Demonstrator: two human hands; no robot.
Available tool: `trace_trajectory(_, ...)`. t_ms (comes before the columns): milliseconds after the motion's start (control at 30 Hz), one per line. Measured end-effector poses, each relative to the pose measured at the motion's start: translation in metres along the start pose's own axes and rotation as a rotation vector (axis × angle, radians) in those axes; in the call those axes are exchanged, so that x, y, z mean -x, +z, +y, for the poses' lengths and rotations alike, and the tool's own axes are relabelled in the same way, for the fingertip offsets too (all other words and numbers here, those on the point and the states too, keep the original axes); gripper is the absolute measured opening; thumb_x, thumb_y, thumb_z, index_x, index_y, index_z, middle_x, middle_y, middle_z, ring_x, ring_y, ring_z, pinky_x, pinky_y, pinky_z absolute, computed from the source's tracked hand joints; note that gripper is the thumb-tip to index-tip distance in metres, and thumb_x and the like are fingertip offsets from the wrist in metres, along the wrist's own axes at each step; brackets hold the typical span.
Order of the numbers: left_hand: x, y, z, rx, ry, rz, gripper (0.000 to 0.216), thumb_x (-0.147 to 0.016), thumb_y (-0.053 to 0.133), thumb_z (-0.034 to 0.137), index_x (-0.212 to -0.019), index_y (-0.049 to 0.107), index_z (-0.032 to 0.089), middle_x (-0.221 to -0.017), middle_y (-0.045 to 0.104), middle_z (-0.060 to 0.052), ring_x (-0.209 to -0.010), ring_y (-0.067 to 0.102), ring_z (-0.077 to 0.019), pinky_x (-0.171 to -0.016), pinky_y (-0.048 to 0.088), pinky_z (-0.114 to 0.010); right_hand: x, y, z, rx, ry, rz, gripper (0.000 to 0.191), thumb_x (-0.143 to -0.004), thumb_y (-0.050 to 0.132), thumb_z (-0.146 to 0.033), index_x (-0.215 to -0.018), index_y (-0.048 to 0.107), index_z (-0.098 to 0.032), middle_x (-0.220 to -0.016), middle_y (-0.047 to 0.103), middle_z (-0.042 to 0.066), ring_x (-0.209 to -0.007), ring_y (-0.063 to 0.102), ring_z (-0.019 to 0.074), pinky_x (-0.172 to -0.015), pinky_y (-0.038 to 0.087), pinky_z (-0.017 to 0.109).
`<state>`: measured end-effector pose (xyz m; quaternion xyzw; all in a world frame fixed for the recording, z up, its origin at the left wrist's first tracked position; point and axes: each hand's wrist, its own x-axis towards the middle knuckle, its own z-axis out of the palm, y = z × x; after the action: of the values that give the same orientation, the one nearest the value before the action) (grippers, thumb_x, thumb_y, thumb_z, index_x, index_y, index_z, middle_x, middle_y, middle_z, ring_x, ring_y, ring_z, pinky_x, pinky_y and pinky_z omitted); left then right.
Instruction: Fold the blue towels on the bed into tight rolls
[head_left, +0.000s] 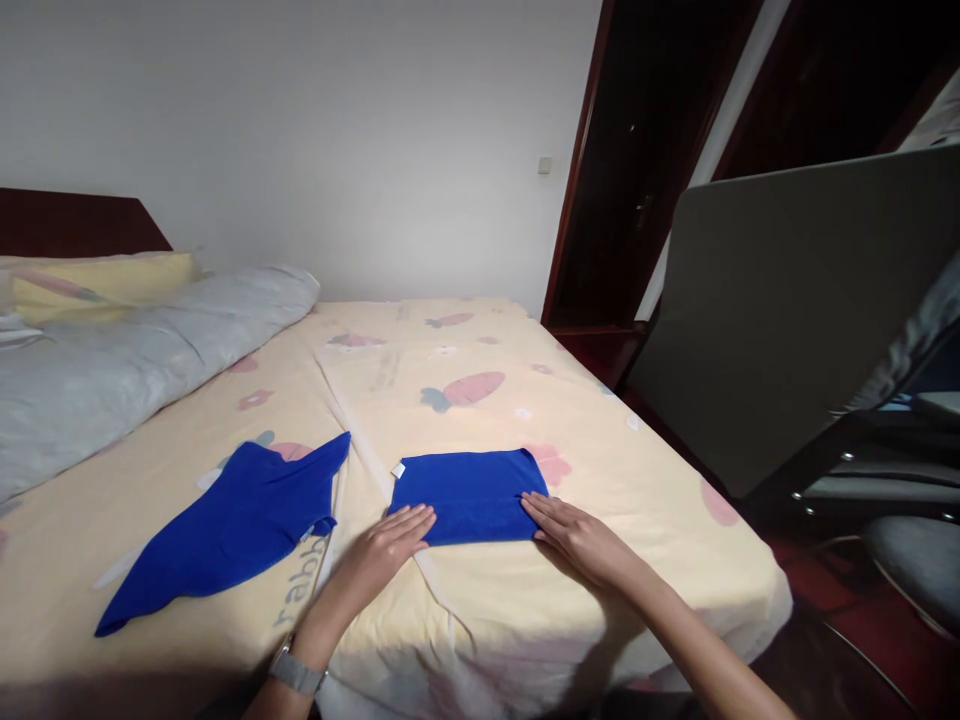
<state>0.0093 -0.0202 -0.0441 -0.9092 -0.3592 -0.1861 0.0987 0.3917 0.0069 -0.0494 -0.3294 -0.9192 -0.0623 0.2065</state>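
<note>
A blue cloth (461,492), folded into a flat rectangle with a small white tag at its far left corner, lies on the bed. Resting flat on its near left corner is my left hand (397,540), fingers stretched out. My right hand (570,535) lies with straight fingers on the right edge of the same cloth. Neither hand grips it. To the left, a second blue cloth (232,520) is spread unevenly and rumpled, with one corner pointing toward the far side.
The bed (615,510) has a pale yellow sheet with carrot prints. A rolled grey quilt (172,340) and a yellow pillow (112,285) lie at the left. Beyond the bed's right edge stand a dark grey panel (787,300) and a stool (919,565). A dark door (645,150) is behind.
</note>
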Motion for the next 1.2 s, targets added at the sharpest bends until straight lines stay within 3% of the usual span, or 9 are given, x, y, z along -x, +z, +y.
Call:
trace_trajectory(233,-0.022,-0.012,0.012,-0.01,0.026,0.095,0.047,-0.104,0.05,0.037,-0.148,0.048,0.023,-0.141,0.064,-0.007,-0.129,0.062,-0.0223,-0.109,0.053,-0.041,-0.026,-0.013,-0.021,0.038,-0.009,0.018,0.05,-0.102,0.054,-0.027,-0.148,0.048,-0.009,-0.149,0.05,0.017,-0.137,0.05,0.0321,-0.111,0.049,0.051)
trace_trajectory(367,-0.042,-0.008,0.027,-0.02,0.056,0.056,0.049,-0.102,0.053,0.037,-0.148,0.048,0.02,-0.144,0.062,-0.008,-0.132,0.059,-0.0228,-0.112,0.051,-0.042,-0.051,0.001,-0.041,-0.017,-0.079,0.01,0.054,-0.101,0.057,-0.035,-0.147,0.049,-0.01,-0.147,0.053,0.017,-0.137,0.051,0.0294,-0.113,0.048,0.045)
trace_trajectory(467,-0.045,0.0,0.031,-0.023,0.062,0.013,0.048,-0.103,0.052,0.033,-0.149,0.047,0.02,-0.145,0.061,-0.007,-0.133,0.058,-0.0213,-0.113,0.05,-0.04,-0.057,0.014,-0.044,-0.042,-0.122,0.009,0.05,-0.102,0.056,-0.031,-0.147,0.05,-0.011,-0.145,0.055,0.016,-0.134,0.055,0.027,-0.111,0.05,0.043)
trace_trajectory(600,-0.033,0.006,0.022,-0.006,0.062,-0.016,0.047,-0.104,0.049,0.025,-0.151,0.044,0.022,-0.147,0.058,-0.006,-0.135,0.056,-0.0189,-0.116,0.048,-0.038,-0.042,0.014,-0.03,-0.054,-0.099,0.026,0.051,-0.1,0.058,-0.022,-0.149,0.048,-0.013,-0.146,0.055,0.014,-0.132,0.056,0.0269,-0.111,0.051,0.044)
trace_trajectory(867,-0.008,0.0,0.001,0.086,0.006,-0.034,0.048,-0.104,0.048,0.025,-0.152,0.042,0.028,-0.148,0.058,-0.004,-0.135,0.056,-0.0179,-0.114,0.05,-0.04,0.001,-0.009,-0.003,-0.111,0.031,0.007,0.058,-0.1,0.055,-0.016,-0.154,0.04,-0.026,-0.148,0.053,0.008,-0.133,0.055,0.0268,-0.111,0.05,0.045)
trace_trajectory(1200,-0.008,-0.007,0.003,0.07,-0.007,0.039,0.047,-0.104,0.049,0.031,-0.151,0.045,0.027,-0.143,0.063,-0.004,-0.13,0.061,-0.0201,-0.11,0.054,-0.039,-0.008,-0.024,-0.01,-0.082,0.036,0.024,0.053,-0.099,0.06,-0.025,-0.15,0.048,-0.019,-0.148,0.053,0.011,-0.136,0.051,0.0302,-0.111,0.049,0.049)
